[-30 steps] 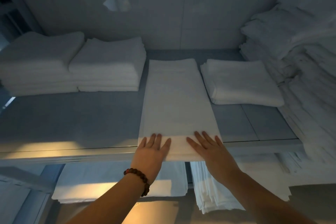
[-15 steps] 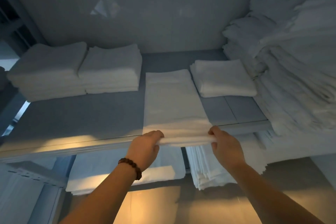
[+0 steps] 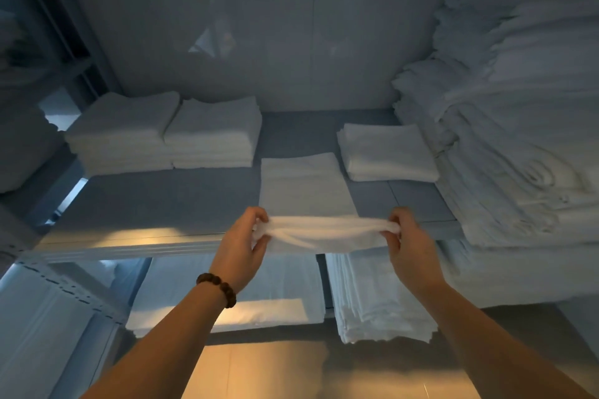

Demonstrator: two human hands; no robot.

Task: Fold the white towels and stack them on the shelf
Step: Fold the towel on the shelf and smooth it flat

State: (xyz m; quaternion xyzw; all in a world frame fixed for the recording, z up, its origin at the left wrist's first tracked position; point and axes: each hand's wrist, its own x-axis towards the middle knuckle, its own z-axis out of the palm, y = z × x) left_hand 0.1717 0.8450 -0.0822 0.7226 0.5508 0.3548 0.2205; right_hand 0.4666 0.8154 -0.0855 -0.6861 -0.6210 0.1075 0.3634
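Both hands have gone from lying flat on the near end of the towel (image 3: 304, 185) to pinching its two near corners and lifting them just clear of the shelf's (image 3: 162, 201) front edge.

- Left hand (image 3: 241, 249), beaded bracelet (image 3: 217, 288) on its wrist: thumb and fingers curled round the left corner, cloth bunched in the grip.
- Right hand (image 3: 410, 246): same pinch on the right corner. Near edge stretched fairly taut between them, with a slight sag.
- Far part of the towel lies flat on the shelf, a long strip running toward the back wall, right of centre.
- Two folded stacks (image 3: 165, 136) sit at the back left corner. A small folded stack (image 3: 389, 152) lies just beside the strip, toward the back right. A tall pile (image 3: 518, 139) fills the right edge.

Step in hand, as I judge it: folding the near end over onto the far end.

To do it well:
- keep both corners level and the edge tight
- carry them straight back along the strip, not skewed toward the small folded stack
- lay corner on corner at the far end
- release, then smooth flat

Main risk: an uneven pull drags the far end toward the front edge.
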